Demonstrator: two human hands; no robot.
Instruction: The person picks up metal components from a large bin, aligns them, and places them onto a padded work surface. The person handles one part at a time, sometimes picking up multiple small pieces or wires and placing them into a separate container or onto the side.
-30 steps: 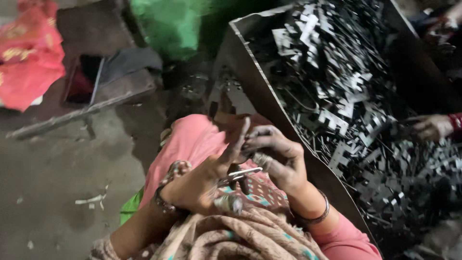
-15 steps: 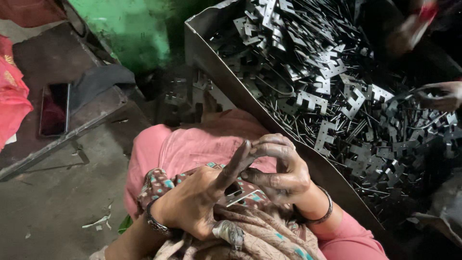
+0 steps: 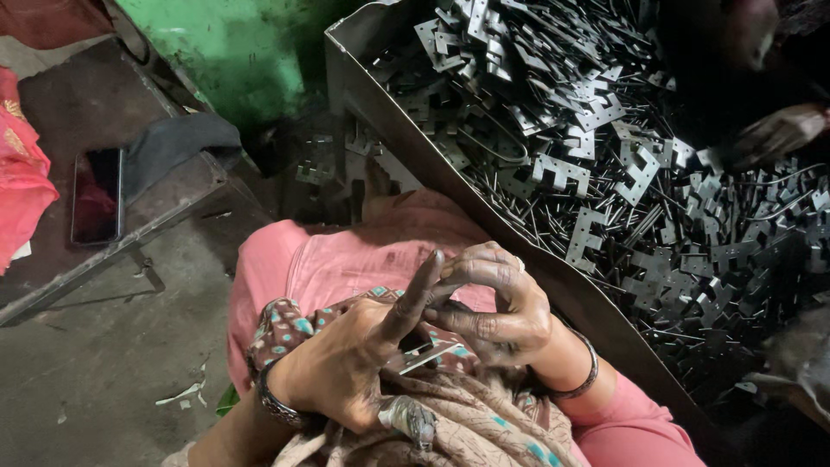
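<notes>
Together, grimy left hand (image 3: 346, 363) and right hand (image 3: 497, 307) pinch a small flat grey metal piece (image 3: 424, 355) — long axis toward two o'clock — the heaped metal-parts tray (image 3: 380, 112) lying at one o'clock, nearer the right.

At your ten o'clock a dark phone (image 3: 96, 195) lies flat on a low wooden board (image 3: 60, 112), and just beside it, toward eleven, a grey cloth (image 3: 177, 143) droops over the board's edge. Red fabric (image 3: 22, 186) bunches at nine o'clock, touching the board's left side. A green painted wall (image 3: 238, 52) stands at twelve. At one to three o'clock, a sheet-metal bin (image 3: 380, 117) brims with flat stamped brackets (image 3: 562, 173) and thin wire pins. Another person's hand (image 3: 778, 130) rests among them at two o'clock. Pale scraps (image 3: 181, 393) dot the concrete floor (image 3: 104, 380) at eight.
</notes>
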